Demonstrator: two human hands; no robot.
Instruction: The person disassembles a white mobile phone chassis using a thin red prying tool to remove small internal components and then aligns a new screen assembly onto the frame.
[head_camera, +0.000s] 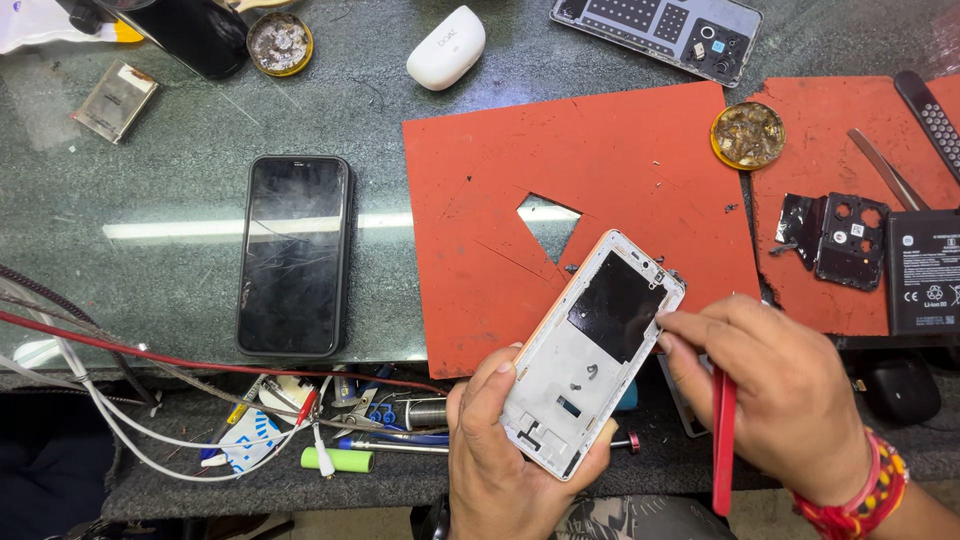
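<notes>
My left hand (505, 455) grips the lower end of an opened phone frame (592, 350), white inside with a black patch and a peach-coloured edge, tilted up to the right. The fingertips of my right hand (780, 395) touch the frame's right edge near the black patch. That right hand also holds a thin red tool (724, 440) that points downward. The frame hovers over the front edge of a red work mat (590, 160) with a triangular hole in it.
A black phone (294, 254) with a cracked screen lies on the green stone bench. A second red mat (830, 150) carries a black camera cover (840, 238), a battery (925, 272) and tweezers (886, 168). Cables (120, 400), small tools, two round tins and a white earbud case (446, 47) lie around.
</notes>
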